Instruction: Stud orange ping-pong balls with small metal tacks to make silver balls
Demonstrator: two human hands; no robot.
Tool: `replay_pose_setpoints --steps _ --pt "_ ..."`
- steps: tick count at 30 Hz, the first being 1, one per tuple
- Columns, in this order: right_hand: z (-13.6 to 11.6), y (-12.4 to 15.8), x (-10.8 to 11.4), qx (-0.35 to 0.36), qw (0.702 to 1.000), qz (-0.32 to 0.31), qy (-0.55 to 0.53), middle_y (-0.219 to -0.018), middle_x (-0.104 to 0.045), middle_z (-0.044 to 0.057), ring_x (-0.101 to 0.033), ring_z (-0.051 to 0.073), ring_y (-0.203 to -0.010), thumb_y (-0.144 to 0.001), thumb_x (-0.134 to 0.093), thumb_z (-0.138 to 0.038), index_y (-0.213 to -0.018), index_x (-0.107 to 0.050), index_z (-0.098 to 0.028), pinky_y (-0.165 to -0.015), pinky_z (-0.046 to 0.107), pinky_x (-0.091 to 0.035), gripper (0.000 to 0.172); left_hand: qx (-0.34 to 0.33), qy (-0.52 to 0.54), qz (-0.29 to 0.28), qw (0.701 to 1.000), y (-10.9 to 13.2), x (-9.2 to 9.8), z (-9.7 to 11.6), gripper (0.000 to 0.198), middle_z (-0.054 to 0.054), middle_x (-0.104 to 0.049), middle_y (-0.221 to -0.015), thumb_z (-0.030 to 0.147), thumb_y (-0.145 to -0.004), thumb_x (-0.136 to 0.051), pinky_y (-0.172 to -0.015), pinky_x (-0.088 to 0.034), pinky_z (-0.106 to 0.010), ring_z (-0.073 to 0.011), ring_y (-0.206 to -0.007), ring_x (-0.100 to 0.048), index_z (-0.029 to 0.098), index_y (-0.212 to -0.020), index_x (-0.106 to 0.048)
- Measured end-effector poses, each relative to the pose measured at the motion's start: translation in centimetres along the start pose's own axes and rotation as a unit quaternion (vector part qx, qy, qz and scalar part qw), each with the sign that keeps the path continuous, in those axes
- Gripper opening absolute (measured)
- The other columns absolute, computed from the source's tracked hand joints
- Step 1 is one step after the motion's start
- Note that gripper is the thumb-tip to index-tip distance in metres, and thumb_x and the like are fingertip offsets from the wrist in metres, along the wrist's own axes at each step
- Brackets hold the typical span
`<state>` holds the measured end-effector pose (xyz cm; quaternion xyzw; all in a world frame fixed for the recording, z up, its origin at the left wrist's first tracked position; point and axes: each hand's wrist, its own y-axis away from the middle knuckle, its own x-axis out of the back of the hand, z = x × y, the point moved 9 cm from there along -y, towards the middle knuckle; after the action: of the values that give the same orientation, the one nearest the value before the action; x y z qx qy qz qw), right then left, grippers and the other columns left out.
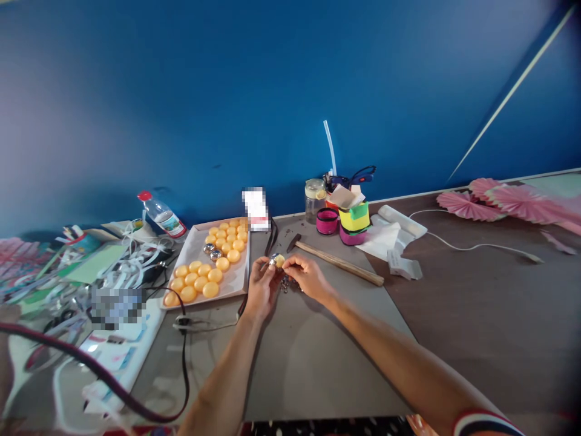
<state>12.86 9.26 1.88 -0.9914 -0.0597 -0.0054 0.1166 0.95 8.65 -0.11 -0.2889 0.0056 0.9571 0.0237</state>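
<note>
A small yellow ball partly covered in shiny silver bits (276, 260) is held between the fingers of my left hand (262, 287). My right hand (309, 275) pinches its thumb and fingertips together at the ball's right side; whatever is between them is too small to make out. Just under my hands, tiny silvery pieces (285, 284) lie on the grey mat (327, 357). To the left, a shallow white tray (236, 272) carries several orange-yellow balls (210, 290) and two silver-covered balls (215, 255).
Beyond my right hand lies a wooden-handled hammer (340, 263). Behind it stand a glass jar (315, 200) and pink and yellow-green fabric containers (354, 218). A bottle (163, 215), tangled cords and clutter fill the left. Pink paper fans (472, 203) lie far right.
</note>
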Motion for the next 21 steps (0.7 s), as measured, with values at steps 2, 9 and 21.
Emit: replay_pose_setpoints --steps 2,9,21 --pt "-0.3 -0.1 0.1 0.020 1.000 0.005 0.009 -0.078 -0.059 0.000 -0.054 0.013 -0.071 -0.074 -0.056 -0.026 -0.074 -0.061 -0.019 -0.068 0.026 -0.043 0.009 0.004 -0.004 0.009 1.000 0.1 0.2 -0.2 0.034 0.001 -0.064 -0.090 0.027 -0.070 -0.073 -0.080 -0.049 -0.029 -0.0120 -0.080 -0.063 0.022 -0.094 -0.049" --pt "1.2 -0.2 0.1 -0.013 1.000 0.000 -0.009 -0.075 -0.061 0.000 -0.055 0.013 -0.073 -0.074 -0.056 -0.026 -0.077 -0.060 -0.018 -0.070 0.026 -0.043 0.009 0.008 -0.039 0.005 0.999 0.0 0.3 -0.5 0.038 -0.001 -0.063 -0.096 0.031 -0.069 -0.074 -0.082 -0.048 -0.030 -0.0127 -0.084 -0.062 0.021 -0.098 -0.052" --pt "0.1 0.2 -0.1 -0.029 0.998 -0.001 0.053 -0.071 -0.060 0.000 -0.054 0.015 -0.072 -0.073 -0.054 -0.029 -0.074 -0.058 -0.018 -0.068 0.026 -0.042 0.012 -0.045 -0.128 0.030 0.990 -0.2 1.4 -0.2 0.038 -0.005 -0.059 -0.104 0.035 -0.071 -0.070 -0.089 -0.046 -0.034 -0.0170 -0.099 -0.057 0.021 -0.102 -0.053"
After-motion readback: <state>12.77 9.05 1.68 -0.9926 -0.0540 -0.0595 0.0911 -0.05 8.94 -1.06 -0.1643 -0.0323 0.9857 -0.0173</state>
